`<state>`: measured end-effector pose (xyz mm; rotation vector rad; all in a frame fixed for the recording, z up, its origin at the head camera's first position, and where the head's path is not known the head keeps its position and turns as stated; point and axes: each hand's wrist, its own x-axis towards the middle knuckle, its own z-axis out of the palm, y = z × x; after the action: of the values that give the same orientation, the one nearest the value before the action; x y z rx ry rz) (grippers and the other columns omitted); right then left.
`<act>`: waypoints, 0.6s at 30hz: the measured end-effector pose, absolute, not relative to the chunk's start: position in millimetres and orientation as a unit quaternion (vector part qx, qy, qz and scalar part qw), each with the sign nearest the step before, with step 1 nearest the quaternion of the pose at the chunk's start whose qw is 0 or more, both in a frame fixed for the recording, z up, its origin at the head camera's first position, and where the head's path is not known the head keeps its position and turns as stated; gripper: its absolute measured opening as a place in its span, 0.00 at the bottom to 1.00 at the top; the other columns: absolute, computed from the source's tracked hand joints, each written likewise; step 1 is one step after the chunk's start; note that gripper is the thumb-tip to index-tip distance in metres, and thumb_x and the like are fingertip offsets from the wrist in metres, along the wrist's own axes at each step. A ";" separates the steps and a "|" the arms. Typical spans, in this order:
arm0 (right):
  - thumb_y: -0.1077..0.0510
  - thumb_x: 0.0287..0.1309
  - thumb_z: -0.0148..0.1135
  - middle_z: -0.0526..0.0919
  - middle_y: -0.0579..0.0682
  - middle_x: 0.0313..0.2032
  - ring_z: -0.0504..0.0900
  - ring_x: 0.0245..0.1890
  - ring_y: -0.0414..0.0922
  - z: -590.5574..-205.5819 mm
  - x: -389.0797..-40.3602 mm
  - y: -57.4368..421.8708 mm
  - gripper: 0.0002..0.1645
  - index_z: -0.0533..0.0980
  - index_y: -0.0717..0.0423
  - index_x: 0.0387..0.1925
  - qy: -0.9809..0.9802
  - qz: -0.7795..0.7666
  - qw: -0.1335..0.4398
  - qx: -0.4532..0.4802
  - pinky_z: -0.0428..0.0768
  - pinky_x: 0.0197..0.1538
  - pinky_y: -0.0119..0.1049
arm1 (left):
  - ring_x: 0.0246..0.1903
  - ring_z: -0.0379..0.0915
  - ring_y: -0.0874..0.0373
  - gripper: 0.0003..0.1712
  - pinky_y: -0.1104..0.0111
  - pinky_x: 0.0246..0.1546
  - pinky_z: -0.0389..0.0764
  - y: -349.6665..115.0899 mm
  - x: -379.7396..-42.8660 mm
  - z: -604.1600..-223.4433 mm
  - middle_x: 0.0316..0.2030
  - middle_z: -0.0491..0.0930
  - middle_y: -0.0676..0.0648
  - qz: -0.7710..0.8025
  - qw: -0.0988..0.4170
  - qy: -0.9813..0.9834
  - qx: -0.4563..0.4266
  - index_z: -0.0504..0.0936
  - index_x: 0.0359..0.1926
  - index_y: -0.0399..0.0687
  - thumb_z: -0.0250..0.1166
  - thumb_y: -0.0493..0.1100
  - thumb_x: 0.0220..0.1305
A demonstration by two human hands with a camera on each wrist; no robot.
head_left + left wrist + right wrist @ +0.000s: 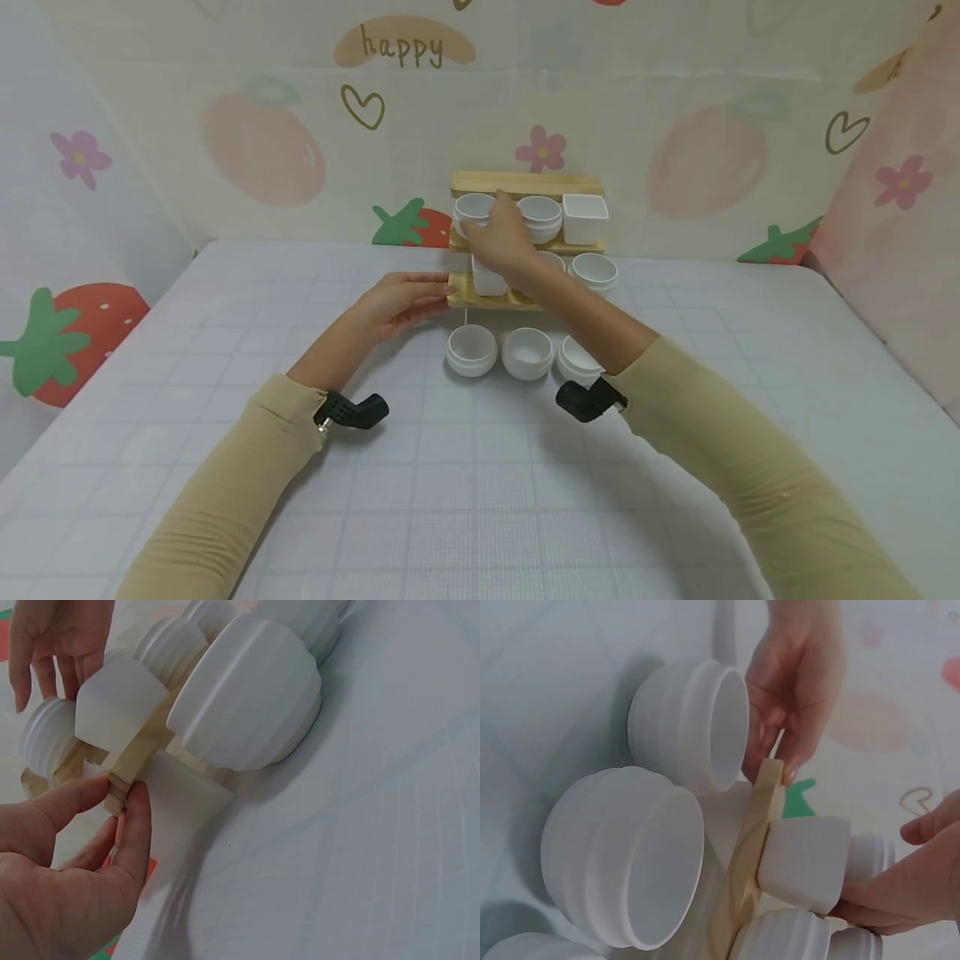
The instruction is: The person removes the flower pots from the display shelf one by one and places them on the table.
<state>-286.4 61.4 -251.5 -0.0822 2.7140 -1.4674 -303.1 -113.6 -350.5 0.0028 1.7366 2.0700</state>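
White round stepped-wall cup (pixel 471 204) is at the left end of the middle tier on the pale-wood tiered rack (pixel 525 182); I've got the right hand (pixel 501 237) curled round it, left hand (pixel 411 300) pinching the lower plank (pixel 462 293). Reads as seating the cup while steadying; next probably a gentle let-go, no tilt. Tight spots: round white neighbour cup (pixel 540 214) beside the fingers, white square cup (pixel 489 281) below, three round white cups (pixel 471 360) out front.

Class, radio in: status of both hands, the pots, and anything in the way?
Left hand pinching left end of lower shelf. Right hand gripping leftmost round pot, middle shelf. Possible obstruction: three pots on table before rack.
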 end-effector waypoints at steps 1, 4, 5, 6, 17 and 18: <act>0.55 0.80 0.52 0.51 0.62 0.82 0.48 0.84 0.53 -252.0 -287.6 60.5 0.46 0.41 0.65 0.84 0.879 -0.476 0.026 -0.026 0.50 0.86 0.42 | 0.38 0.84 0.65 0.29 0.77 0.45 0.88 -113.5 -303.0 -350.4 0.66 0.71 0.36 0.748 0.217 0.628 0.001 0.64 0.76 0.27 0.56 0.30 0.79; 0.55 0.81 0.52 0.54 0.64 0.81 0.51 0.83 0.53 -252.9 -290.1 58.2 0.46 0.40 0.66 0.83 0.877 -0.480 0.022 -0.023 0.52 0.85 0.42 | 0.38 0.84 0.65 0.29 0.77 0.44 0.88 -113.3 -302.3 -349.9 0.65 0.72 0.37 0.747 0.216 0.629 0.003 0.64 0.76 0.27 0.56 0.30 0.79; 0.55 0.81 0.52 0.56 0.64 0.81 0.53 0.83 0.54 -253.0 -290.8 57.6 0.46 0.40 0.66 0.83 0.877 -0.480 0.020 -0.022 0.54 0.85 0.42 | 0.38 0.84 0.65 0.29 0.77 0.45 0.88 -113.3 -302.2 -349.9 0.64 0.72 0.38 0.748 0.216 0.628 0.004 0.64 0.76 0.27 0.56 0.30 0.79; 0.55 0.81 0.52 0.57 0.64 0.80 0.54 0.82 0.54 -253.0 -291.5 57.0 0.46 0.40 0.66 0.83 0.877 -0.480 0.019 -0.020 0.55 0.85 0.42 | 0.38 0.84 0.65 0.29 0.77 0.45 0.88 -113.3 -302.2 -349.8 0.62 0.73 0.38 0.748 0.216 0.627 0.006 0.64 0.76 0.26 0.56 0.30 0.79; 0.55 0.81 0.53 0.59 0.68 0.77 0.60 0.79 0.57 -254.7 -297.4 50.4 0.44 0.43 0.69 0.82 0.883 -0.469 0.002 -0.011 0.62 0.82 0.45 | 0.36 0.85 0.65 0.30 0.76 0.45 0.89 -114.2 -303.2 -349.8 0.53 0.77 0.44 0.757 0.222 0.614 0.003 0.62 0.76 0.25 0.56 0.30 0.79; 0.55 0.81 0.53 0.59 0.68 0.76 0.60 0.79 0.57 -255.0 -297.7 49.7 0.44 0.43 0.69 0.82 0.882 -0.471 0.001 -0.010 0.62 0.82 0.45 | 0.36 0.85 0.65 0.30 0.76 0.45 0.89 -114.3 -303.1 -349.8 0.53 0.77 0.44 0.757 0.221 0.614 0.003 0.62 0.76 0.25 0.55 0.30 0.79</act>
<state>-297.7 49.7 -255.0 -0.0305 2.7697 -1.4790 -303.1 -114.3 -349.8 0.0083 1.6982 2.0928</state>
